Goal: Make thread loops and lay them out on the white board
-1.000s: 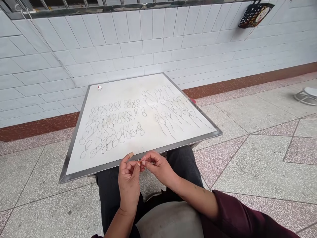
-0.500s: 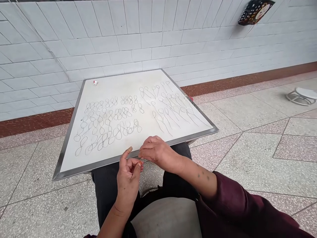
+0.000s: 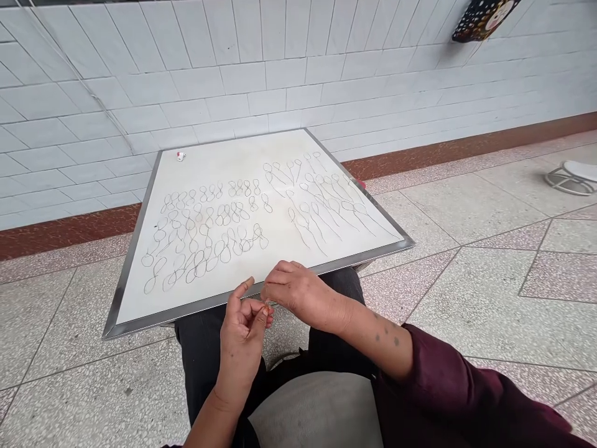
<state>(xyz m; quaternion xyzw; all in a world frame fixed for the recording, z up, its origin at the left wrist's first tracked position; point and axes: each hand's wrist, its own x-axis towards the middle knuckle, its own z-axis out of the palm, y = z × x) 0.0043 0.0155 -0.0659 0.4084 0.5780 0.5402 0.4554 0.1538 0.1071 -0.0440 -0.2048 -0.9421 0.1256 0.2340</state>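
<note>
My left hand point(image 3: 245, 330) is closed in a pinch, thumb against fingertip, its index finger pointing up. Just to the right, my right hand point(image 3: 296, 291) is bent over with its fingertips pressed together, nearly touching the left ones. Between the fingertips a short bit of thin wire point(image 3: 266, 303) barely shows; most of it is hidden. Ahead lies a white board-topped table point(image 3: 224, 163) with a grey metal rim. On its left side are rows of thin wires twisted into figure-eights point(image 3: 200, 264); on its right, single-loop wires with long straight tails point(image 3: 317, 227).
A small white and red object point(image 3: 180, 156) lies near the table's far left corner. A tiled wall point(image 3: 196, 99) stands behind the table. To the right on the floor is a low white stool point(image 3: 571, 177), and a dark patterned bag point(image 3: 485, 20) hangs on the wall.
Both hands stay close together at the table's near edge, still pinching, with only slight finger movement. The whole view has shifted a little.
</note>
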